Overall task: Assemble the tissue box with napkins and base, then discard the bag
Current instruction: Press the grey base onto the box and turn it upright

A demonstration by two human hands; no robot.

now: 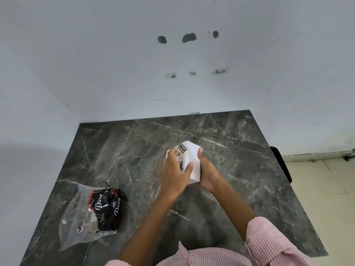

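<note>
A white tissue box [192,158] with a small dark label near its far end is held over the middle of the dark marble table [240,160]. My left hand [175,173] covers its left side with the thumb pressed on top. My right hand [206,172] cups its right side and near end from below. On the table at the near left lies the clear plastic bag [90,214], crumpled, with black and red Dove print. Whether napkins or a base are inside the box is hidden by my hands.
The table stands in a corner of white walls, behind and to the left. Its right edge drops to a pale tiled floor [326,189], where a dark object [281,162] sits beside the table. My striped pink sleeves [269,244] fill the bottom edge.
</note>
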